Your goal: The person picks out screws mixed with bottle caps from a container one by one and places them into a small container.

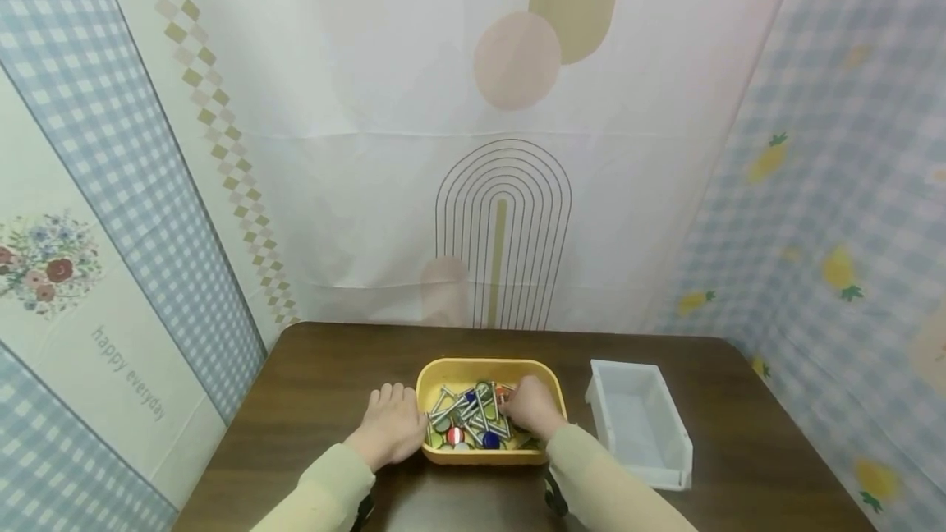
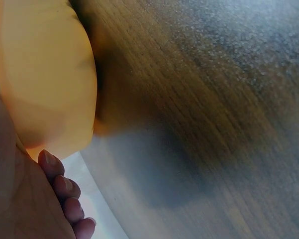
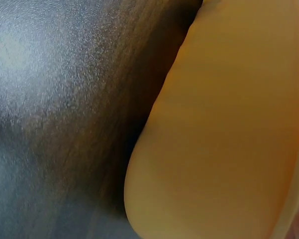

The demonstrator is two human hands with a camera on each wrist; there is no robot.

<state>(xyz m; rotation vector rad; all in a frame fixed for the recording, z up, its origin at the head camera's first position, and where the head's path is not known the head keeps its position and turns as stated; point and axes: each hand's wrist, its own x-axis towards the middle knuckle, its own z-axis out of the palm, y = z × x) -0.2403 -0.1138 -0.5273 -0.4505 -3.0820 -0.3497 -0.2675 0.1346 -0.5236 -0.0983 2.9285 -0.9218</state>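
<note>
A yellow plastic bin (image 1: 488, 458) stands on the table, holding a jumble of metal bolts (image 1: 484, 405) and round coloured caps or discs, among them a blue one (image 1: 491, 439) and a red-and-white one (image 1: 455, 435). My left hand (image 1: 392, 421) rests against the bin's left side, its fingers loosely extended along the outside; the left wrist view shows its fingertips (image 2: 64, 186) beside the yellow wall. Inside the bin, at its right side, my right hand (image 1: 534, 407) reaches into the pile with bent fingers. An orange-red piece (image 1: 503, 393) lies by its fingertips, whose hold is hidden.
To the right of the bin stands a translucent white tray (image 1: 639, 425) with a low front. Both are on a dark brown wooden table (image 1: 332, 360). Patterned cloth (image 1: 369, 212) hangs behind the table and along both sides.
</note>
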